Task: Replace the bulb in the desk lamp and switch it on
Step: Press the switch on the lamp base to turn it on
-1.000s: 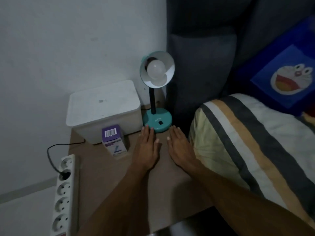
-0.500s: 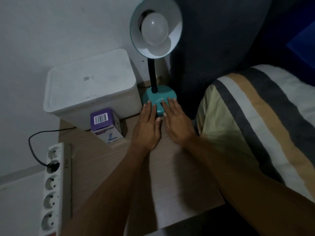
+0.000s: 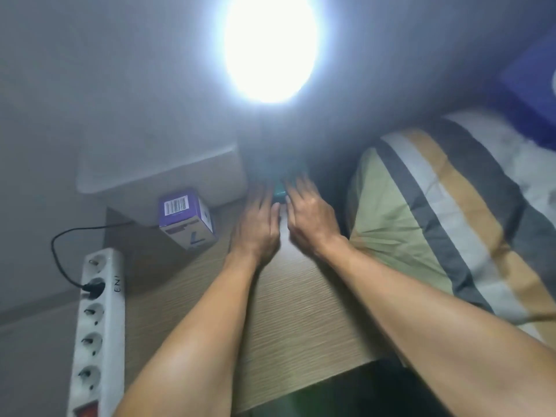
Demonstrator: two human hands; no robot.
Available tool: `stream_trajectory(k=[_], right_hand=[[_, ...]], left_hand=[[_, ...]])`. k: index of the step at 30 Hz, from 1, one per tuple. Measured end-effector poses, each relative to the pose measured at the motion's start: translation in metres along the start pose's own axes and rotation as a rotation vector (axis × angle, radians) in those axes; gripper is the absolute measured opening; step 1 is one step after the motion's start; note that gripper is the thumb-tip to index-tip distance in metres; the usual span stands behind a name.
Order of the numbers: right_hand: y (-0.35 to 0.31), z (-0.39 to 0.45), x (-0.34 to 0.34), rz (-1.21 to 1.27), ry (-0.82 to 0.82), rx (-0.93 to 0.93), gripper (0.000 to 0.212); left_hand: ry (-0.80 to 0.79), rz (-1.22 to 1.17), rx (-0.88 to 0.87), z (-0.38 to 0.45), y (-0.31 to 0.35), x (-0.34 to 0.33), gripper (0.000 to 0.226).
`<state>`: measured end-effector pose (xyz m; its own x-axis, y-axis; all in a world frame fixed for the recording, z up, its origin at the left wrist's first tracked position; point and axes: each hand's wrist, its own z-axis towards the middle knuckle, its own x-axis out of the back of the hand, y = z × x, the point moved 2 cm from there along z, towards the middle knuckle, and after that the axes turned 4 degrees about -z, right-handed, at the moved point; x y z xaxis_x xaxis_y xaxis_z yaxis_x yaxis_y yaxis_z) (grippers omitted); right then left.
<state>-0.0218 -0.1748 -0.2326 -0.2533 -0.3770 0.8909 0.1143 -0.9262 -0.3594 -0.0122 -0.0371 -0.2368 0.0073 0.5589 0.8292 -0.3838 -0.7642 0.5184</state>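
Lamp (image 3: 270, 46) alight, teal base (image 3: 278, 192) between flat, empty left hand (image 3: 255, 224) and right hand (image 3: 310, 216).

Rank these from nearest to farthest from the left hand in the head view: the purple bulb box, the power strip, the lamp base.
From the left hand:
1. Lamp base, at its fingertips.
2. Purple bulb box, on the desk to its left.
3. Power strip, past the desk's left edge.
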Motion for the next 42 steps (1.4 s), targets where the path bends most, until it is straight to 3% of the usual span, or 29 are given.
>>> stream_trajectory(k=[5,15,25,34,42], right_hand=[[0.001,0.000,-0.002,0.001,0.000,-0.006,0.048],[0.000,0.002,0.000,-0.029,-0.028,-0.005,0.056],[-0.001,0.002,0.002,-0.064,0.034,0.007,0.044],[0.003,0.004,-0.009,0.016,0.025,-0.010,0.055],[0.001,0.004,0.010,-0.010,-0.128,0.007,0.058]], left_hand=[[-0.015,-0.018,0.009,0.001,0.001,0.002,0.061],[-0.021,-0.019,0.006,0.001,0.003,0.005,0.062],[-0.001,0.005,-0.006,0.001,0.002,0.004,0.057],[0.012,-0.031,-0.033,-0.002,-0.003,-0.003,0.063],[-0.077,0.097,0.039,-0.015,0.007,0.007,0.074]])
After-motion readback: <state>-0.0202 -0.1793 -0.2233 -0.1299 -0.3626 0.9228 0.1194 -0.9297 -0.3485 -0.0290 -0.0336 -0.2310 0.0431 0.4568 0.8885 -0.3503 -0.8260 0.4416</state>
